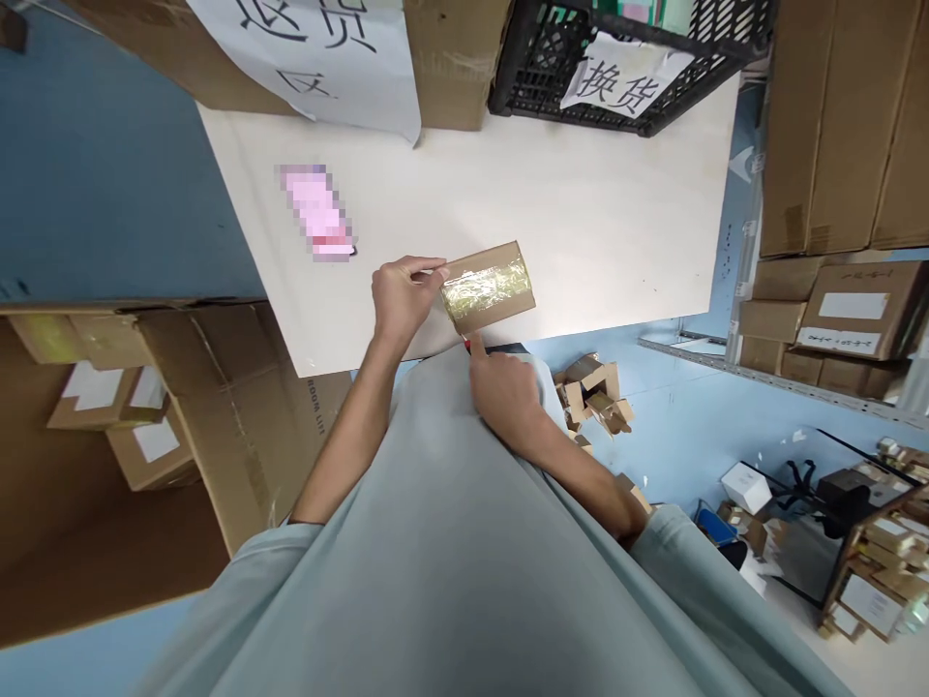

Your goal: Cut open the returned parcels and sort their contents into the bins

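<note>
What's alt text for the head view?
A person's left hand holds a small taped cardboard box at a white table; the right hand holds a small red object near the box's corner. A black crate stands beyond.

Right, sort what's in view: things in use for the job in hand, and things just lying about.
In use:
- small taped box, held by the left hand
- red object at the right hand, mostly hidden

Apparently lying about:
- blurred pink item
- black crate
- large open carton
- cardboard pile

A brown carton (489,287) with glossy tape (500,280), red object (467,345) at its corner, slants near the table edge (616,318).
</note>
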Action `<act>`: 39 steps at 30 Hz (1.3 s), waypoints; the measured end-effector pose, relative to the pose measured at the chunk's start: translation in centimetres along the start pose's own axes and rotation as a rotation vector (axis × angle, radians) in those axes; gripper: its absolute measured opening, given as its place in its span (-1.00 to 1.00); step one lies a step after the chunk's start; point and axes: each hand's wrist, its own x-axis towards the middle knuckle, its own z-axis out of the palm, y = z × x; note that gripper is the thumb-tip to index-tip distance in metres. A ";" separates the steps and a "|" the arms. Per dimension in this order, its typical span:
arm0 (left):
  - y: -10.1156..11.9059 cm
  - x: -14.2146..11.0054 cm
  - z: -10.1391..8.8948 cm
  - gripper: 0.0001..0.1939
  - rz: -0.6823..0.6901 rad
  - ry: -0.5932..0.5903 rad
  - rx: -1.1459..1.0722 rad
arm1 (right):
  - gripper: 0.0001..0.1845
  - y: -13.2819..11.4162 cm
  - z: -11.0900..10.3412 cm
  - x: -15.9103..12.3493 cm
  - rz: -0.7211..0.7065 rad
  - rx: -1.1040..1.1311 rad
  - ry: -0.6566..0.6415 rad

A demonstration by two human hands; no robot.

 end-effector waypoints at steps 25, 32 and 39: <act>3.5 -4.0 8.9 -0.56 0.380 -0.146 0.372 | -0.38 14.4 -0.1 6.1 -0.057 0.335 0.244; 3.1 -3.9 9.0 -0.61 0.381 -0.162 0.315 | -0.37 12.8 -1.6 6.3 0.024 0.261 0.193; 2.9 -3.6 9.1 -0.60 0.433 -0.209 0.244 | -0.36 10.6 -1.3 5.8 0.155 0.173 0.191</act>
